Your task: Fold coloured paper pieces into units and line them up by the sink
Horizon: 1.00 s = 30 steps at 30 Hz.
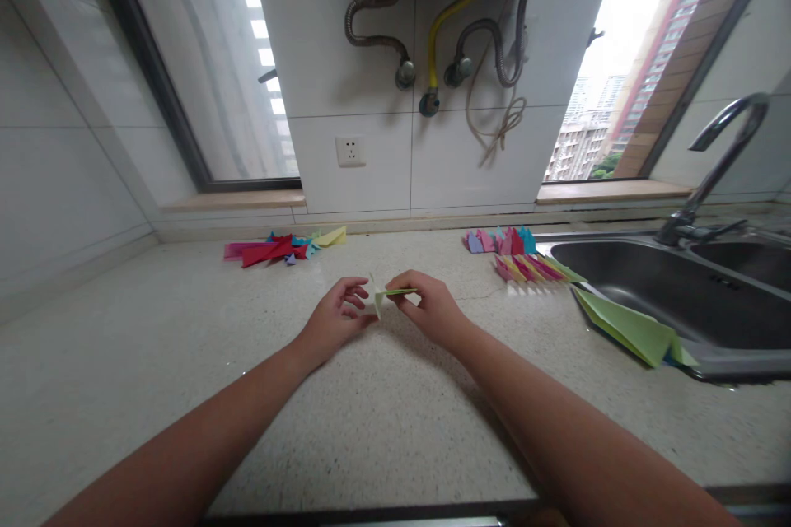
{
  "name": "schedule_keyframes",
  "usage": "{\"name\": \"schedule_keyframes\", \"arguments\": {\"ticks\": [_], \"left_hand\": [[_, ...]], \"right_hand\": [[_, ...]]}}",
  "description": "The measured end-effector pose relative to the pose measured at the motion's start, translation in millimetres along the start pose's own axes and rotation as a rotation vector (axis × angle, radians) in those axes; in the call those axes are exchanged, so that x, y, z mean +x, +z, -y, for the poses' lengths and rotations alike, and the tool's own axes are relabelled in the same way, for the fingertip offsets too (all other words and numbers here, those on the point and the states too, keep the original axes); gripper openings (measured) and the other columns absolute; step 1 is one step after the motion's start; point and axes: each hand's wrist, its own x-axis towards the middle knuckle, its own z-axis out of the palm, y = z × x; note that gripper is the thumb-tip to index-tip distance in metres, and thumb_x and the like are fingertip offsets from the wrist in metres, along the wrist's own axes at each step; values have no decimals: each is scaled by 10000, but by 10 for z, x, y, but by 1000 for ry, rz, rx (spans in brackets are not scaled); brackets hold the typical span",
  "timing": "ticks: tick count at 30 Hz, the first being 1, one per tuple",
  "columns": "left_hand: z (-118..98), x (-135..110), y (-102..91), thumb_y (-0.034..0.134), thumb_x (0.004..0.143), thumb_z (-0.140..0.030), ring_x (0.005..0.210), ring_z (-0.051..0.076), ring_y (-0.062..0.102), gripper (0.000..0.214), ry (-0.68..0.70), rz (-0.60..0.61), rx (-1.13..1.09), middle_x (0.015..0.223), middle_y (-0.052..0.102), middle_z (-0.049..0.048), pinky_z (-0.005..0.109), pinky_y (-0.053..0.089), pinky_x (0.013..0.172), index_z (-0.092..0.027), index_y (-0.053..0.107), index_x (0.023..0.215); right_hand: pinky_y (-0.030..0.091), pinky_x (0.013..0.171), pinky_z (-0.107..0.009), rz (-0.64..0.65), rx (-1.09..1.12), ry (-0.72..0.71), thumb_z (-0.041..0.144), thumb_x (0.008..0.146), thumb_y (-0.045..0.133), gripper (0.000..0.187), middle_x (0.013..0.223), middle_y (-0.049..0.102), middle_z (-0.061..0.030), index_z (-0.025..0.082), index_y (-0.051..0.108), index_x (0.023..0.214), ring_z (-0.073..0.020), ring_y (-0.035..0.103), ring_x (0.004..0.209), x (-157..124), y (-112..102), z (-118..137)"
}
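Over the middle of the counter, my right hand (431,306) pinches a small piece of folded light-green paper (377,297) between thumb and fingers. The paper has a narrow folded part in the pinch and a paler flap standing out on its left side. My left hand (339,313) is at that flap, with its fingers apart and curved and its thumb close under the lower edge. Whether the thumb touches the paper I cannot tell.
Folded coloured papers (278,250) lie in a pile at the back left. Several pink and blue folded pieces (500,241) and a yellow-magenta row (528,268) stand right. A large green paper plane (630,328) rests by the sink (624,284) under a faucet (720,160).
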Motion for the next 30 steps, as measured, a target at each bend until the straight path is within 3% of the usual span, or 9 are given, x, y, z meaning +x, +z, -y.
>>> {"name": "schedule_keyframes", "arguments": {"ticks": [5, 11, 19, 24, 30], "left_hand": [[-33, -13, -23, 731, 765, -318, 774, 164, 589, 309, 10, 104, 256, 901, 658, 41, 281, 466, 678, -183, 666, 1035], [-42, -7, -54, 674, 812, -313, 755, 173, 599, 225, 4, 121, 314, 864, 685, 48, 296, 459, 687, -171, 699, 984], [3, 26, -34, 682, 835, -347, 1014, 208, 623, 437, -134, 72, -94, 1174, 666, 105, 310, 496, 776, -227, 596, 1247], [-2, 26, -84, 758, 781, -304, 839, 149, 616, 258, -181, 155, -257, 958, 713, 54, 266, 453, 765, -185, 725, 1007], [59, 48, -136, 788, 760, -313, 838, 143, 616, 267, -241, 1, -367, 960, 713, 53, 248, 458, 741, -202, 744, 998]], "right_hand": [[482, 855, -344, 26, -81, -105, 86, 799, 585, 251, 962, 711, -55, 247, 704, 951, -193, 643, 914, 3, -41, -27], [485, 903, -375, 14, -83, -127, 48, 775, 550, 333, 1022, 713, -62, 249, 700, 994, -202, 649, 979, 9, -62, -26], [497, 943, -364, 23, 219, -26, 116, 857, 538, 219, 1056, 711, -62, 241, 694, 947, -180, 656, 1043, 19, -22, 59], [503, 922, -365, 59, 300, -21, 123, 833, 599, 170, 1085, 693, -70, 222, 694, 934, -185, 648, 1051, 25, -22, 21], [493, 898, -373, 63, 215, -18, 163, 804, 681, 221, 1061, 679, -76, 221, 699, 1016, -195, 640, 1001, 34, -72, -4]]}}
